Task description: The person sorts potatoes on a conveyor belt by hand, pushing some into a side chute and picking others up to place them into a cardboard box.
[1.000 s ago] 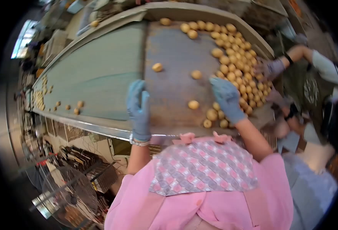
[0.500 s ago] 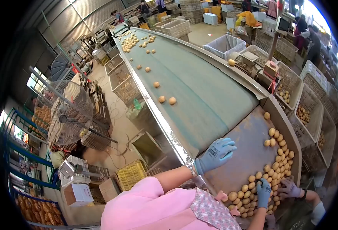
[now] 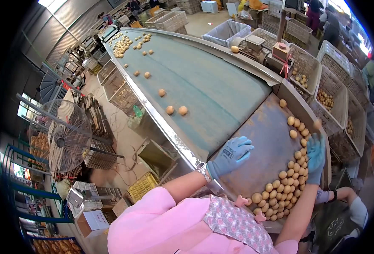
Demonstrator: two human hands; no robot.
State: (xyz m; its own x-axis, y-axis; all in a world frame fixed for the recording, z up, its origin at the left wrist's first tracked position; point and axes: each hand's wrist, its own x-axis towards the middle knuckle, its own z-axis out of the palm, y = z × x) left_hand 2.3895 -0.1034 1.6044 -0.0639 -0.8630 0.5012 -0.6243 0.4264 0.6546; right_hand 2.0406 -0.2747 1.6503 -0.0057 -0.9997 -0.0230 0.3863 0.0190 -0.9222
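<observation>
Round yellow-brown fruits [image 3: 284, 186] are heaped along the right side and near corner of the metal tray [image 3: 254, 139]. My left hand [image 3: 233, 155], in a blue-grey glove, lies over the tray's left edge with its fingers stretched out and holds nothing. Over the right side of the heap is my right hand [image 3: 316, 156], also gloved and blurred by motion; its fingers point away from me and look extended. Just beyond those fingertips a single blurred fruit [image 3: 317, 123] shows by the tray's side wall. Another person's gloved hand [image 3: 322, 195] is partly hidden behind my right forearm.
A green conveyor belt [image 3: 187, 89] with scattered fruits runs away from the tray. Crates [image 3: 329, 95] holding fruits stand to the right. At left are a large fan [image 3: 60, 135] and a yellow crate [image 3: 142, 186]. One fruit [image 3: 235, 49] sits on the belt's right rail.
My right hand has moved from inside the heap up to the tray's right side. A blurred fruit now shows beyond it. My left hand stays stretched out at the edge. The view has shifted.
</observation>
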